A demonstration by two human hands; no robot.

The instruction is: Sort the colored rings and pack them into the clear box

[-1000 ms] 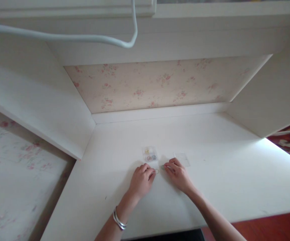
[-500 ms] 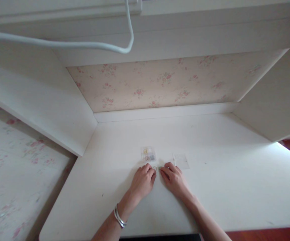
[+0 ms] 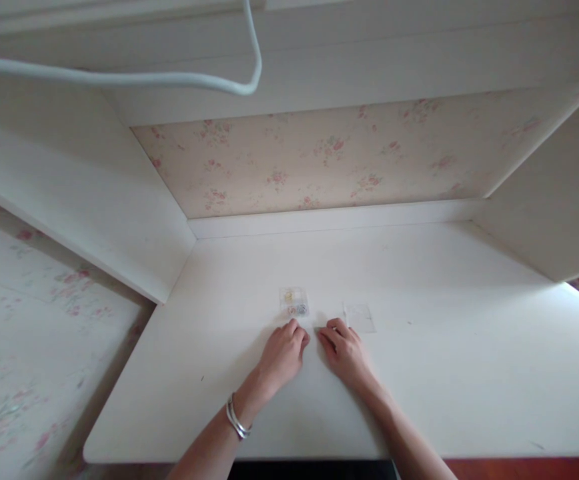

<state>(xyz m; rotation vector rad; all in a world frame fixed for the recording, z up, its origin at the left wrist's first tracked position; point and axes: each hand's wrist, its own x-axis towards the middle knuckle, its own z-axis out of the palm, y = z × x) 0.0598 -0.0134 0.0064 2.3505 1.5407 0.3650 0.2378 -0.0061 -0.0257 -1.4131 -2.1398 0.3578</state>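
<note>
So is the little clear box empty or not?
Not empty: the box has yellow bits, reddish bits and dark bits showing inside.

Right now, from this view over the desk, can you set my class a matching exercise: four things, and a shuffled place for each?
1. Silver bracelet
2. White cord
3. Small clear box
4. Flat clear piece

A. Just beyond the right hand
B. Across the upper left of the picture
C. Around the left wrist
D. Just beyond the left hand

Pairs: 1-C, 2-B, 3-D, 4-A
</note>
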